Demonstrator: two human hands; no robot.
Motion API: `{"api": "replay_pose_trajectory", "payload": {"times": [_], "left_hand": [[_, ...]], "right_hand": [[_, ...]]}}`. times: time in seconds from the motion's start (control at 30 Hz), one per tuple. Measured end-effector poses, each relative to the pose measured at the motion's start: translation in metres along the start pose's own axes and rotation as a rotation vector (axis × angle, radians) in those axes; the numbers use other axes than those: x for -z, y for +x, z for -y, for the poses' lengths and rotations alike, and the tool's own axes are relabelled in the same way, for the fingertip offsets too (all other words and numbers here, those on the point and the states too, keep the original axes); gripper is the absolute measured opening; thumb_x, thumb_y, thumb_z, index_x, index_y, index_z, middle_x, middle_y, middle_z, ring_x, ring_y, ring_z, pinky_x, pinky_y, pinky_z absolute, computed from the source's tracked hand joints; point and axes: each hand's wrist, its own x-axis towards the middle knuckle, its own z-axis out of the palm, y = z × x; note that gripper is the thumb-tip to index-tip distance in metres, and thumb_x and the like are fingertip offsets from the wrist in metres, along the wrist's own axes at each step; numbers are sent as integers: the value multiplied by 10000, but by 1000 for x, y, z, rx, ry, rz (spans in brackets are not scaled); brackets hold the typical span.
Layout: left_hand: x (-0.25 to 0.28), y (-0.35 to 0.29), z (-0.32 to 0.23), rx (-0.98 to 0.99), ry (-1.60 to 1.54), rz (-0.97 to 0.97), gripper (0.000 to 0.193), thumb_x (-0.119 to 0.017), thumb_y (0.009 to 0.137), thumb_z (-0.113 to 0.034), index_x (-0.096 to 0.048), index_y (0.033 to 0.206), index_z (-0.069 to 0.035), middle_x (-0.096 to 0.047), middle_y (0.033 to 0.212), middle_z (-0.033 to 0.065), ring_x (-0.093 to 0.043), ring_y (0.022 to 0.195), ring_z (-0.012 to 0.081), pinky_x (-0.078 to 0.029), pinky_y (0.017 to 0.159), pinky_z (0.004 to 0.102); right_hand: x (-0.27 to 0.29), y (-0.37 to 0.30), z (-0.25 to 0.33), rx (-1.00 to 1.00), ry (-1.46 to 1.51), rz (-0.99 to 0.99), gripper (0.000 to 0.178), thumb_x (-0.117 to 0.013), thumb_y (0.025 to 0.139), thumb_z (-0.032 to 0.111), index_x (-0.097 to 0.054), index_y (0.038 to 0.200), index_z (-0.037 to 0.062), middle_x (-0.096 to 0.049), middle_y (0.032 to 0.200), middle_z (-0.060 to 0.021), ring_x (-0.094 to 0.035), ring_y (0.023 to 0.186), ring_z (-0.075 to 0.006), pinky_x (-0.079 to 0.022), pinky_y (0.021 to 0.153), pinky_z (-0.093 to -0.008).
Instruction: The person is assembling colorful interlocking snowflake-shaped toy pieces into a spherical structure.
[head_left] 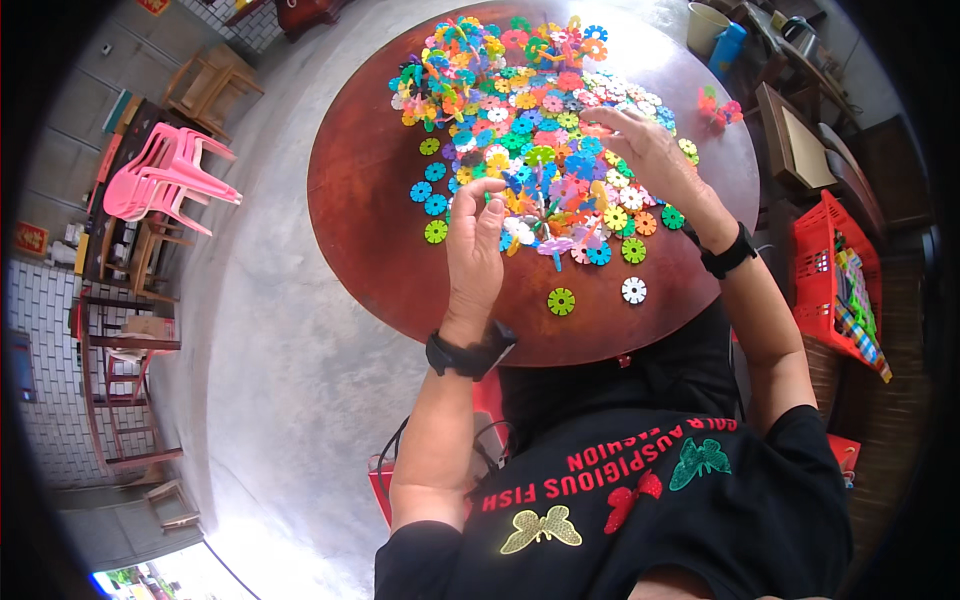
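Many colourful notched plastic discs (523, 125) lie heaped on the round brown table (370, 230). At the near side of the heap stands a cluster of interlocked discs (550, 205), with pieces jutting out at several angles. My left hand (475, 240) is at the left side of this cluster, its index finger and thumb bent against a blue piece; the exact grip is partly hidden. Over the right part of the heap, my right hand (650, 155) reaches in with fingers stretched and apart, and I see no disc in it.
Larger joined disc clusters (450, 65) stand at the table's far left, and a small red-pink one (718, 108) at its far right. Loose green (561, 301) and white (633, 290) discs lie near me. A red crate (825, 265) stands right; pink plastic chairs (165, 180) stand left.
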Motion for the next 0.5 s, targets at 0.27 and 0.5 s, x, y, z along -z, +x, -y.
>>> {"api": "replay_pose_trajectory", "payload": {"times": [0.27, 0.5], "left_hand": [[8, 3, 20, 62, -149, 49, 278, -514, 998, -219, -508, 1203, -31, -549, 1138, 36, -525, 1066, 120, -413, 961, 286], [4, 3, 22, 112, -168, 81, 348, -471, 1013, -246, -434, 1281, -27, -506, 1204, 90, -489, 1151, 167, -414, 993, 339]], "right_hand": [[14, -24, 27, -158, 490, 306, 534, -573, 931, 384, -426, 1364, 106, -543, 1244, -165, -584, 1033, -311, -487, 848, -421], [16, -35, 25, -76, 410, 389, 672, -674, 864, 293, -346, 1426, 127, -480, 1332, -159, -505, 1158, -341, -442, 948, -439]]}}
